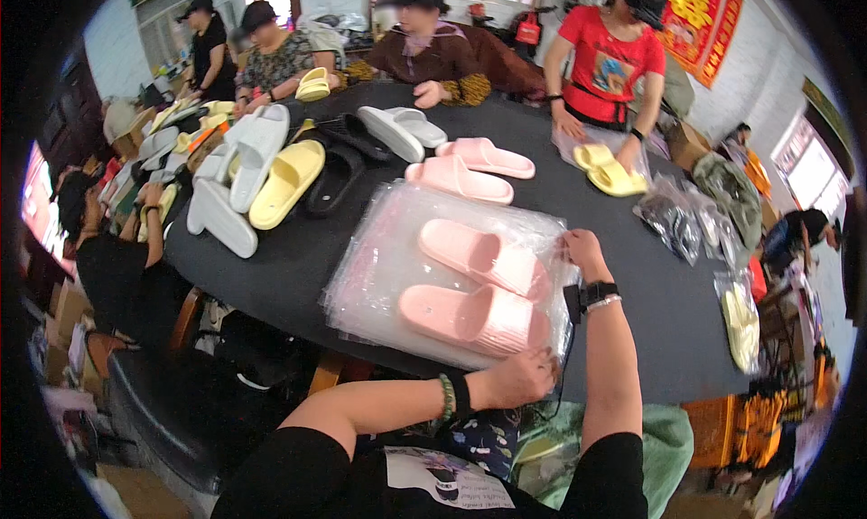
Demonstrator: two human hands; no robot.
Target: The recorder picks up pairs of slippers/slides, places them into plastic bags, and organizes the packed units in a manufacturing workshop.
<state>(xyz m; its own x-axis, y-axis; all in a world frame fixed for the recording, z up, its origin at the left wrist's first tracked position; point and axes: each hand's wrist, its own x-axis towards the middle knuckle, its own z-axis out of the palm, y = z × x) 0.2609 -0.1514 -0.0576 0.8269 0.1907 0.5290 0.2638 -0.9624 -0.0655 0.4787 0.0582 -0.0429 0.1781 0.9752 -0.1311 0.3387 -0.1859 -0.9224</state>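
Observation:
A pair of pink slippers, the upper slipper [470, 248] and the lower slipper [470, 316], lies side by side at a stack of clear plastic bags [370, 275], toes to the right. Whether the pair is inside the top bag or on it, I cannot tell. My left hand [519, 375] is closed at the near right corner of the bags, its fingers curled by the lower slipper's toe. At the far right corner my right hand [585, 248] pinches the bag's edge. Beyond the stack rests another pink pair, with a nearer slipper [461, 178] and a farther slipper [488, 156].
A heap of loose white, yellow and black slippers [284, 185] covers the table's left side. Bagged slippers [673, 214] lie at the right, with a bagged yellow pair [741, 325] by the edge. Across the dark table [632, 311], a person in red [610, 63] handles yellow slippers [610, 169].

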